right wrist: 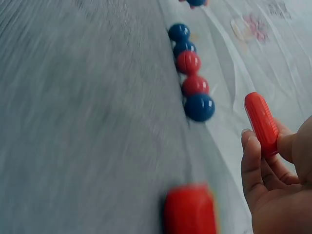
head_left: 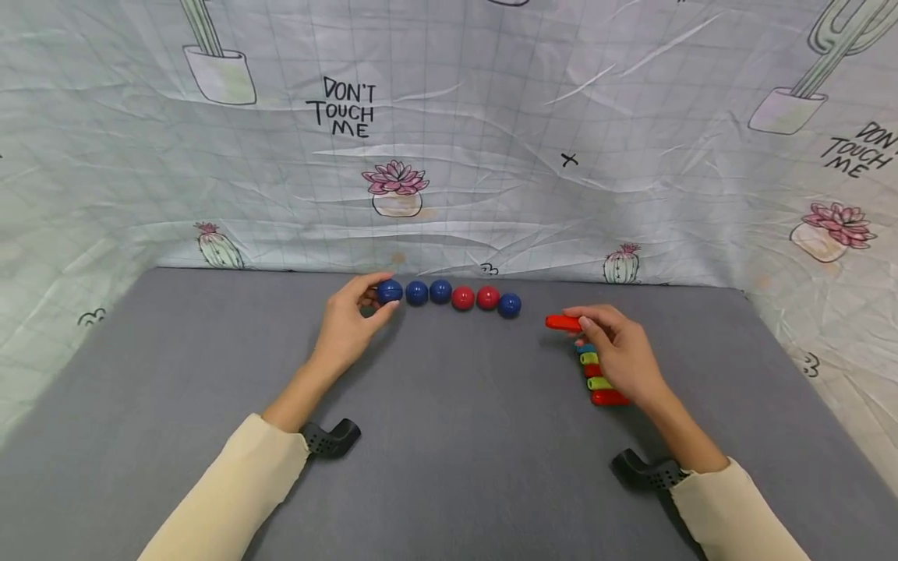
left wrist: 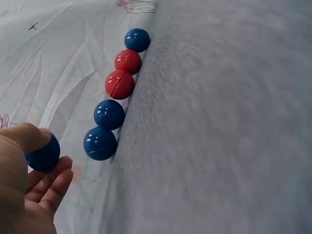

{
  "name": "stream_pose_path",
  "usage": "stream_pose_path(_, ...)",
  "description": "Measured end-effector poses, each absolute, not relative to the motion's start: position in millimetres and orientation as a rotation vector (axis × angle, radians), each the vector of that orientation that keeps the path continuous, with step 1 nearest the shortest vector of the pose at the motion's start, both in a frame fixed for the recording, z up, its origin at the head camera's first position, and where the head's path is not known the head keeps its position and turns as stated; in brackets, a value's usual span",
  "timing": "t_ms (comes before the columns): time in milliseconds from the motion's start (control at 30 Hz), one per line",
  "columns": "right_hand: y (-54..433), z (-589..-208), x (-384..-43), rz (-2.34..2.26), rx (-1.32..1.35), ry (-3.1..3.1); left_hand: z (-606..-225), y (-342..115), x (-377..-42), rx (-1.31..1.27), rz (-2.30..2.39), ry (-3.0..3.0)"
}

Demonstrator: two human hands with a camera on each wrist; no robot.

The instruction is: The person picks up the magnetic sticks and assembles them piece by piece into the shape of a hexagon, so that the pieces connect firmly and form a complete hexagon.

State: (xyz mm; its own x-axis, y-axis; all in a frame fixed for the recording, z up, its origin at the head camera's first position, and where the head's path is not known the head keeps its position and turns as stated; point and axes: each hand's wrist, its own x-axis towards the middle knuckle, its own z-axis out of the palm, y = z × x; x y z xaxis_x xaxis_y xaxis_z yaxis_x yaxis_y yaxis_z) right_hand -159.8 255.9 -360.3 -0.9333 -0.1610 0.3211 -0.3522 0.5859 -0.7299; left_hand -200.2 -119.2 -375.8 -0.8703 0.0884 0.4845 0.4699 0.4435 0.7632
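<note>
At the far left end of a row of balls, my left hand pinches a blue ball between thumb and fingers. Beside it the row runs on to the right: two blue balls, two red balls and one more blue ball. My right hand holds a short red ribbed rod by one end, its other end pointing left. Below that hand several coloured rods, red, yellow-green and blue, lie side by side in a column, partly hidden by the hand.
All this is on a grey table. A pale printed cloth hangs behind its back edge, close behind the ball row, and more cloth hangs at the sides. Each wrist wears a black strap mount.
</note>
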Motion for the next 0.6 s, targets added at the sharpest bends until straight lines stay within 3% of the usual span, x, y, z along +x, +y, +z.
stream_pose_path(600,190.9,-349.2,-157.7,1.564,0.564,-2.55,-363.7,-100.9,-162.1,-0.46,-1.696,-2.457)
